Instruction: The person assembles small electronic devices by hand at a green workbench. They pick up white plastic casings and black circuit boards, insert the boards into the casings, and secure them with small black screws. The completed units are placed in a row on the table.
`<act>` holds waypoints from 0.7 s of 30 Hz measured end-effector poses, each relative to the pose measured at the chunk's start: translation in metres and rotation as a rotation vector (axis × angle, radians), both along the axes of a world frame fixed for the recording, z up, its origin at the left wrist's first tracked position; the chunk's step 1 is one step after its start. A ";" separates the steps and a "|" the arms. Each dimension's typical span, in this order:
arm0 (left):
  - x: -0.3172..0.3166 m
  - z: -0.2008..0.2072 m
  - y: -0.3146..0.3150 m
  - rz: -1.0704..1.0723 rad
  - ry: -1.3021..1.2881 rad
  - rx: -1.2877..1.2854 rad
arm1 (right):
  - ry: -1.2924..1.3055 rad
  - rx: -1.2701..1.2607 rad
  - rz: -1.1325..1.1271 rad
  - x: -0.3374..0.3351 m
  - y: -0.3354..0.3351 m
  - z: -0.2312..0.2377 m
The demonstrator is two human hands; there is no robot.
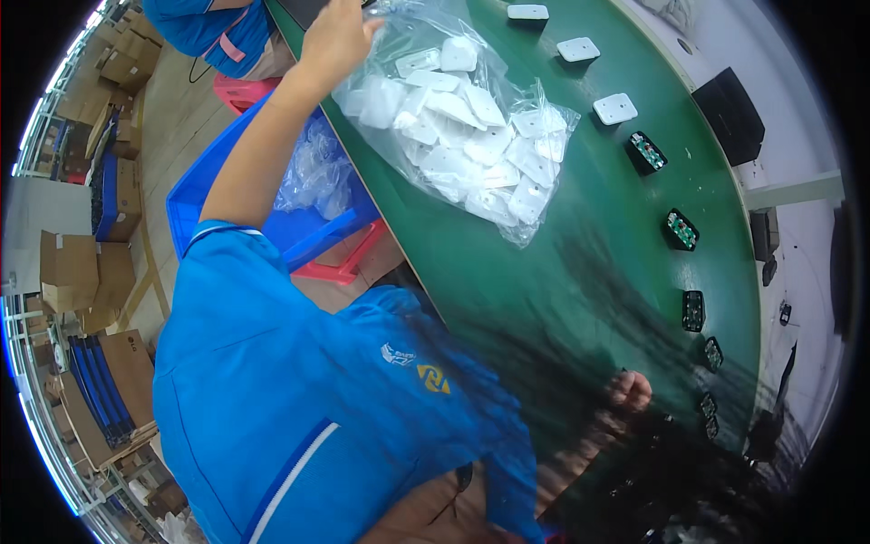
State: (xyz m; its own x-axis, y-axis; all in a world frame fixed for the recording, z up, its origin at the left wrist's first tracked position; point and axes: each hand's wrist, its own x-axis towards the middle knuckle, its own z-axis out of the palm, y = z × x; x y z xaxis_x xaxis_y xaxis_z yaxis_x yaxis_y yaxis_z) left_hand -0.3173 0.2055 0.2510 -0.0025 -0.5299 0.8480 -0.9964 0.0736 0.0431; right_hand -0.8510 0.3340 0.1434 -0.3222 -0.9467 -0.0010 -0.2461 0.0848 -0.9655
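Note:
My left hand [337, 41] reaches to the far end of the table. Its fingers are curled at the upper left edge of a clear plastic bag [544, 227], gripping the film. Inside the bag lie many white rounded plastic covers [489, 143]. My right hand [632, 392] is low over the right part of the table, partly behind dark strands of hair. Its fingertips are pinched together. A tiny dark thing shows at them, too small to name.
Along the far right of the green table [544, 290] runs a row of black housings, several with green circuit boards [680, 230], others topped with white covers [615, 109]. A blue bin [195, 186] holding clear plastic stands left of the table. A person in blue [204, 36] sits at upper left.

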 end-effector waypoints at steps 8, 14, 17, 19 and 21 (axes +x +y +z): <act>-0.068 -0.045 0.008 -0.355 -0.135 0.452 | -0.265 0.077 0.027 0.026 0.002 -0.005; -0.083 -0.066 -0.014 -0.198 -0.070 0.867 | -0.114 -0.014 0.138 0.042 0.008 0.008; -0.082 -0.057 -0.013 -0.194 -0.075 0.924 | -0.109 0.017 0.114 0.039 0.013 0.009; -0.083 -0.045 -0.011 -0.166 -0.109 1.035 | -0.103 0.062 0.089 0.040 0.015 0.010; -0.083 -0.031 -0.006 -0.149 -0.030 1.071 | -0.148 0.011 0.137 0.045 0.012 0.008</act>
State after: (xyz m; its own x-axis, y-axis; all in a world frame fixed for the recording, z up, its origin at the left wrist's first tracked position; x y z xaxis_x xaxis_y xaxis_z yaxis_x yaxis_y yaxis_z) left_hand -0.4005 0.1991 0.2202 -0.1408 -0.9884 -0.0575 -0.9823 0.1322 0.1329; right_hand -0.8062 0.3459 0.1515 -0.1862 -0.9813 -0.0491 -0.1113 0.0707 -0.9913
